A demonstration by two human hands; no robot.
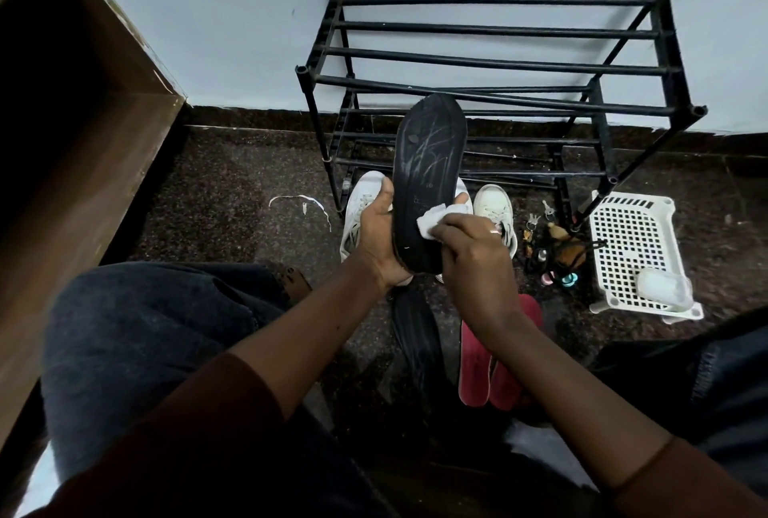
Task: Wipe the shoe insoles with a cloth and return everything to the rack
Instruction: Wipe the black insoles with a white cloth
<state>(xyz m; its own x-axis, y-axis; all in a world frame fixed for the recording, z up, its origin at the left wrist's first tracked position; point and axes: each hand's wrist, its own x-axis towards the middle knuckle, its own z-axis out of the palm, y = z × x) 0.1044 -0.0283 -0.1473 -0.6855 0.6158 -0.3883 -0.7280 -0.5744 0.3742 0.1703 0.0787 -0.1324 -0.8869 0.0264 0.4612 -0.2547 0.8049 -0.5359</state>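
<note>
Black insole (428,168), flat, foam-like, scuffed with pale streaks, held upright over the floor (232,201) before the rack (498,60), left hand (380,239) clamped round its heel, right hand (473,264) pinching a crumpled white cloth (430,220) low on it; long firm strokes toeward should suit

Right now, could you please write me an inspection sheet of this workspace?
Surface: dark speckled floor; white strip lying on it.
Job's things: black insole held up; white cloth on it; second black insole, red insoles and white shoes on floor; black rack against wall.
Clutter: white basket, keys and small items beside rack.
Grippers: left hand grips insole; right hand presses cloth against it.
Cables: nothing seen.
Surroundings: pale wall, wooden cabinet on the left.
</note>
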